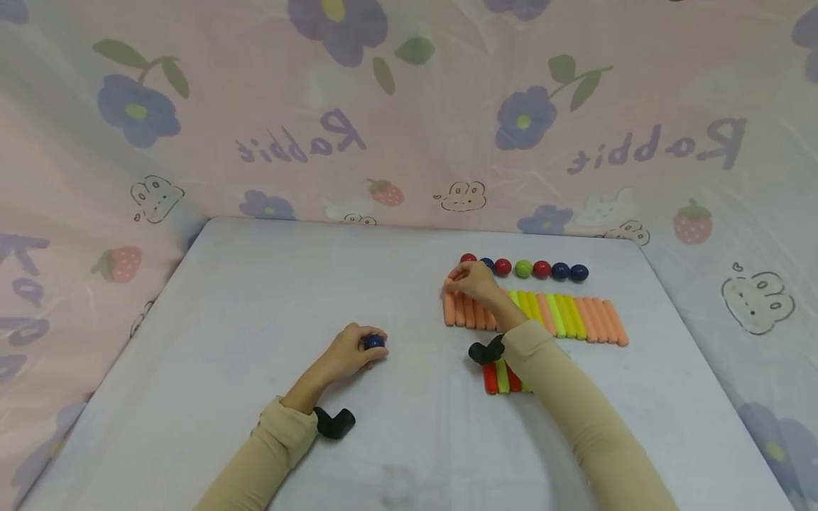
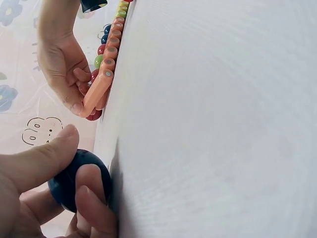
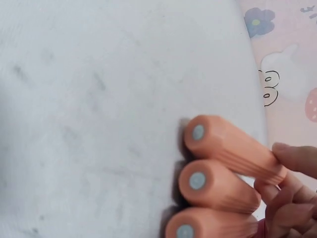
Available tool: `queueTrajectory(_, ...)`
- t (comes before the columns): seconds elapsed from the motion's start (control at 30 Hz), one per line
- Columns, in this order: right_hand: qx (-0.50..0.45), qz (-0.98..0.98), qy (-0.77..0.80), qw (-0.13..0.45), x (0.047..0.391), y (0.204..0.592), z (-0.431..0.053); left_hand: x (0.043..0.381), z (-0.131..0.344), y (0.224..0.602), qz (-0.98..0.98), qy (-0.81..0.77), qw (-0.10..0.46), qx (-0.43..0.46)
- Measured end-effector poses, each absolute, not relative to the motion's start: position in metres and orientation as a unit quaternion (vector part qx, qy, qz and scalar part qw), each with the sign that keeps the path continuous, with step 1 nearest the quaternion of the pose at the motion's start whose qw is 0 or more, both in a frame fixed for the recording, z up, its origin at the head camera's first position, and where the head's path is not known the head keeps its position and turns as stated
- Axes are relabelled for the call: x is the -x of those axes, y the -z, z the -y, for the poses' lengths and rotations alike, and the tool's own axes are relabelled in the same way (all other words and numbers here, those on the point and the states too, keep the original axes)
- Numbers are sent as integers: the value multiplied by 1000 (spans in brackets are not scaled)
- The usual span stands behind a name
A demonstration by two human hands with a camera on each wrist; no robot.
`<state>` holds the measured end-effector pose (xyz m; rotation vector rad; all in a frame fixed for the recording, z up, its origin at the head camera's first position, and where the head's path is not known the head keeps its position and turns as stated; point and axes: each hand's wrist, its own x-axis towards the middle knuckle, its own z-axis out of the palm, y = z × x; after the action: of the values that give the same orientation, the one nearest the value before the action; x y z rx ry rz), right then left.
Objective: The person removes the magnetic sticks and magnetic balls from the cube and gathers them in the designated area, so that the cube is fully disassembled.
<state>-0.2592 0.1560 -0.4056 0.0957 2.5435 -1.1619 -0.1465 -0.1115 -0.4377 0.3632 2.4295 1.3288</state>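
My left hand grips a dark blue ball low over the table, left of the laid-out pieces; fingers and thumb wrap around the ball in the left wrist view. At the left end of a row of sticks, my right hand pinches the far end of an orange stick. In the right wrist view this stick has a silver disc in its near end and lies angled beside two similar orange sticks. Behind the row stands a line of red, blue and green balls, partly covered by the right hand.
Yellow, light green and orange sticks continue the row rightward. A shorter group of red and green sticks lies nearer, partly under the right sleeve. The white table meets a printed curtain at its back edge.
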Motion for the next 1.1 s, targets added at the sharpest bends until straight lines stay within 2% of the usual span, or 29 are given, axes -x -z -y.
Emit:
queueTrajectory(0.8,-16,-908,389,152,255,405,-153,145,113,436,-853,-471,182,-133)
queueTrajectory(1.1,-17,-893,423,155,232,399,-156,155,110,433,-837,-492,198,-133)
